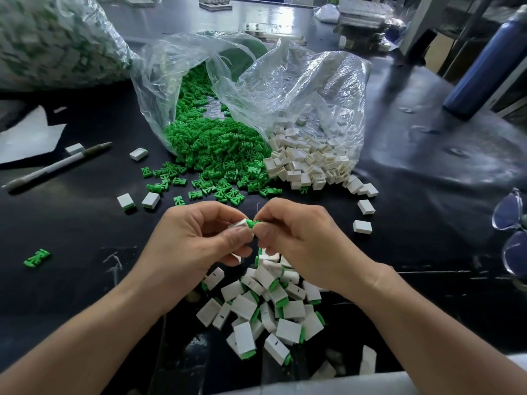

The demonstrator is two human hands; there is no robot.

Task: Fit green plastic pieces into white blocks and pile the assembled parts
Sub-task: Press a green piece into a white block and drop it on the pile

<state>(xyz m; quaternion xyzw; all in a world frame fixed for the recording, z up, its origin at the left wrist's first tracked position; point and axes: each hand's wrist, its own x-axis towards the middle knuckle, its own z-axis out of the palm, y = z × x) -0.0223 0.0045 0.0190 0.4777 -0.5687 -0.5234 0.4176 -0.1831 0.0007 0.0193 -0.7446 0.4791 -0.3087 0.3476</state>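
My left hand pinches a white block at the middle of the view. My right hand pinches a green plastic piece whose end meets the block's open side. Below my hands lies a pile of assembled parts, white blocks with green ends. A heap of loose green pieces spills from a clear bag beyond my hands. Right of it, loose white blocks spill from a second clear bag.
The black table carries a pen and white paper at left, glasses at the right edge and a blue bottle at back right. A big bag of parts fills the back left. Single blocks and green pieces lie scattered around.
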